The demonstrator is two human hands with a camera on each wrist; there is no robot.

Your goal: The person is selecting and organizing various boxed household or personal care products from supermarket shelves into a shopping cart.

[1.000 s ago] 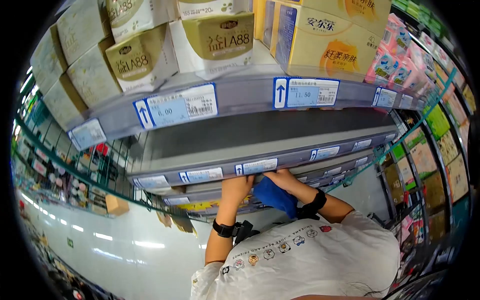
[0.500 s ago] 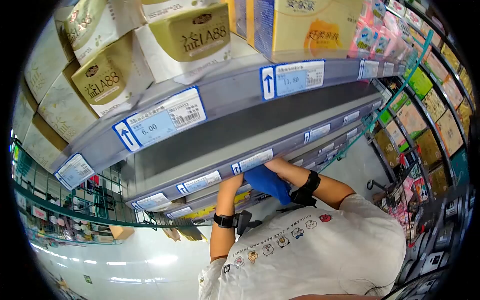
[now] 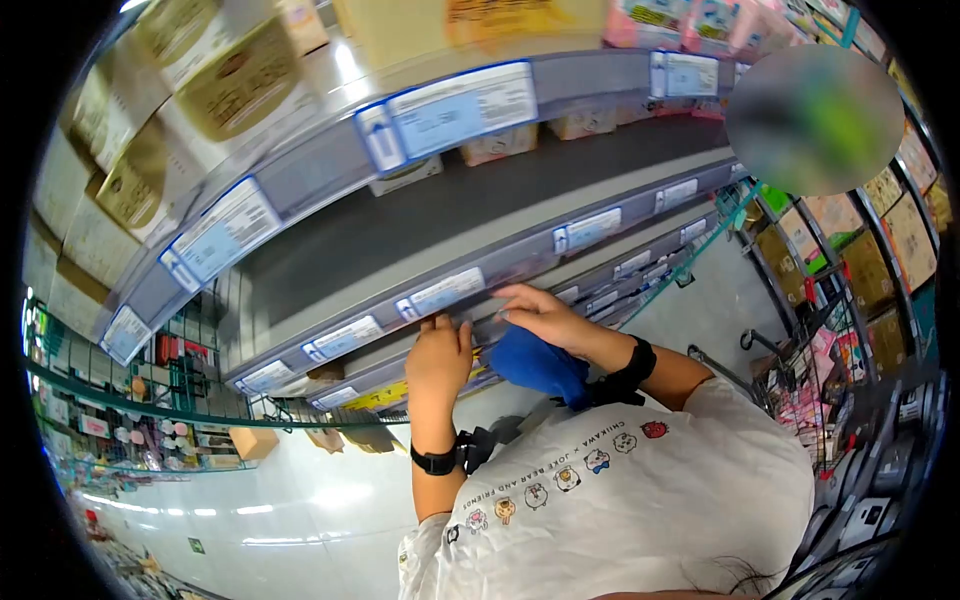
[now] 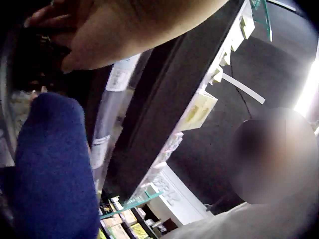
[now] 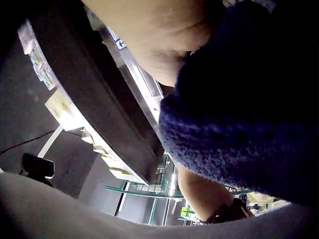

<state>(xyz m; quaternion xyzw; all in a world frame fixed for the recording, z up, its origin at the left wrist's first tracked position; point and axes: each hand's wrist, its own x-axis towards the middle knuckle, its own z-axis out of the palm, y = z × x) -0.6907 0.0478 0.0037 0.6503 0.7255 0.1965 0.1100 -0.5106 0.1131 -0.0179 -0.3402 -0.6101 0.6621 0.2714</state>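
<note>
In the head view my left hand [image 3: 438, 358] is at the front of a lower shelf, back of the hand up, fingertips at the shelf edge. Its fingers [image 4: 52, 19] look fairly straight in the left wrist view, and it holds nothing visible. To its right, my right hand [image 3: 545, 318] has thumb and index finger stretched toward the shelf's price strip. A blue cloth [image 3: 538, 365] hangs below that palm, gripped by the lower fingers, which are mostly hidden. The knitted blue cloth [image 5: 224, 144] fills much of the right wrist view.
A bare grey shelf [image 3: 480, 205] with price labels [image 3: 440, 292] along its lip is in front of me. Above it, a shelf bears tissue-like white and gold packs [image 3: 235, 80]. Green wire racks [image 3: 130, 400] stand at left, and a cart [image 3: 820, 380] at right.
Both hands have come back from beneath the shelf lip, so their fingers show now. The blue cloth stays with the right hand. The head view has shifted to the right along the shelves.
</note>
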